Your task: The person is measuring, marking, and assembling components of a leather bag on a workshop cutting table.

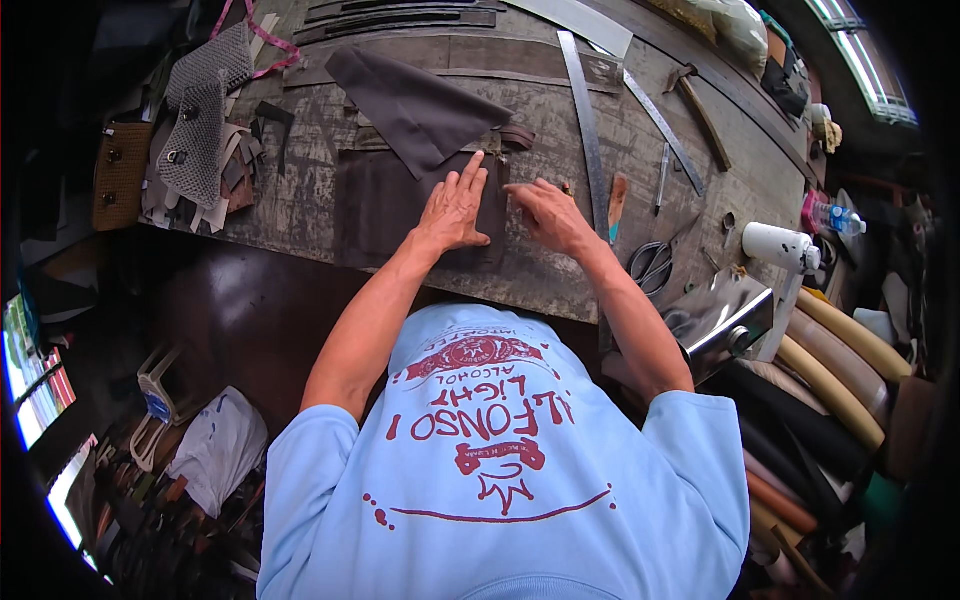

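Note:
My left hand (460, 208) lies flat with its fingers apart on a dark brown sheet (385, 205), which looks like leather or lining cloth, near the table's front edge. Beside the sheet's right edge is my right hand (552, 216). Its index finger points left to that edge and the other fingers are curled under; the underside is hidden, so what they hold, if anything, does not show. Just beyond the left hand, a folded flap of brown material (420, 110) lies over the sheet's far part. A small brown strap end (517, 136) sticks out at its right.
On the worn table (290, 215) lie a steel ruler (585, 130), a thinner ruler (665, 135), a pen (662, 180), a hammer (704, 120) and scissors (652, 265). A white bottle (780, 246) and metal can (722, 318) stand right. Woven pieces (195, 140) lie left; material rolls (835, 375) fill the lower right.

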The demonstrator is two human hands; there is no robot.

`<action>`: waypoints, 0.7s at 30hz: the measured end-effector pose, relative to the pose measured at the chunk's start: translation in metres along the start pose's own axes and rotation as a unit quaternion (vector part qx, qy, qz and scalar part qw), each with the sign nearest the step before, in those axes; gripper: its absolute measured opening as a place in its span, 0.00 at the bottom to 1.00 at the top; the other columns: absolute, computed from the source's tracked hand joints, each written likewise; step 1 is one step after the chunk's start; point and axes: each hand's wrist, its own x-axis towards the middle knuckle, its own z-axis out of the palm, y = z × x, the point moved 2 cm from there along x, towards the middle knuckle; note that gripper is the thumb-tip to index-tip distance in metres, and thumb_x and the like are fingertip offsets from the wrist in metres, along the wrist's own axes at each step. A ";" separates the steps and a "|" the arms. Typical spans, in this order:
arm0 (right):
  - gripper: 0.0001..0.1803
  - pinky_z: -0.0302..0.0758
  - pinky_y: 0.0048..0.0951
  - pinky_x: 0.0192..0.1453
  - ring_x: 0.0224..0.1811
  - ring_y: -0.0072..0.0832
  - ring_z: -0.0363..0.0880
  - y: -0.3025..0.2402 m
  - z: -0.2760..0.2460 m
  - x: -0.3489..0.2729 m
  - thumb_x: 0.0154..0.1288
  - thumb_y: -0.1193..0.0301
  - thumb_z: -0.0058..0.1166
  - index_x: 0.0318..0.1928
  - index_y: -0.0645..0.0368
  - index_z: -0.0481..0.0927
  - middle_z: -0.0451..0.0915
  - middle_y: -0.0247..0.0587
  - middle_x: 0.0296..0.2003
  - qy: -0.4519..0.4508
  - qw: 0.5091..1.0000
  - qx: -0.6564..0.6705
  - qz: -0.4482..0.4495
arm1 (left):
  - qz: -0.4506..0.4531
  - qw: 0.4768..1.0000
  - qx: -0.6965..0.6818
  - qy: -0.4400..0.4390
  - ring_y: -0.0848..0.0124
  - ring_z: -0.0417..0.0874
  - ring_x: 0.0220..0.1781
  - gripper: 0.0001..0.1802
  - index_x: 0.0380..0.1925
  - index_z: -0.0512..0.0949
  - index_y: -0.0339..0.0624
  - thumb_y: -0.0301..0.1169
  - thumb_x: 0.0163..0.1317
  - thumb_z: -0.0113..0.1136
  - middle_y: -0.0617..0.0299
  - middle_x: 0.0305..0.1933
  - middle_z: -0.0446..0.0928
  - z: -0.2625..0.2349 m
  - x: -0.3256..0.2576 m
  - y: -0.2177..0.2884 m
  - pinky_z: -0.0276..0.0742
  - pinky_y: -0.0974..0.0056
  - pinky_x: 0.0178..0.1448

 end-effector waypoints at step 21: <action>0.09 0.78 0.39 0.48 0.53 0.50 0.80 -0.068 0.007 -0.249 0.61 0.83 0.51 0.43 0.64 0.73 0.75 0.59 0.57 0.298 0.855 0.091 0.414 | 0.021 0.999 0.041 -0.021 0.48 0.72 0.59 0.65 0.68 0.59 0.32 0.42 0.28 0.85 0.53 0.81 0.43 -0.005 0.000 -0.004 0.75 0.51 0.62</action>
